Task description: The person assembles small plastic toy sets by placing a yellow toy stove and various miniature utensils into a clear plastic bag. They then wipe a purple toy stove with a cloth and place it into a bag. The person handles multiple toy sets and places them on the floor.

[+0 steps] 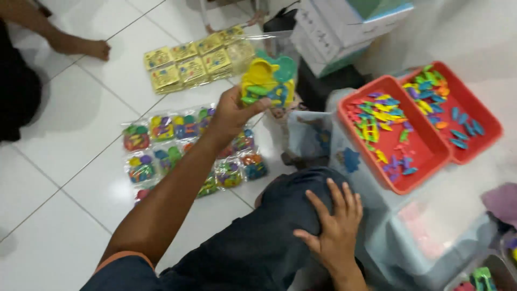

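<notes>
My left hand (232, 112) is stretched out over the white tiled floor and grips a clear plastic bag of coloured toy pieces (267, 81), yellow, green and blue, held up in the air. My right hand (333, 226) lies flat on my knee in dark trousers, fingers spread, holding nothing. Under my left arm several filled bags of small coloured toys (161, 145) lie in rows on the floor.
Flat yellow packets (188, 64) lie further out on the floor. Two red trays (425, 156) of small coloured plastic pieces stand at the right on a light plastic stool. White cardboard boxes (334, 32) are behind. Another person's foot (94, 48) rests at the top left.
</notes>
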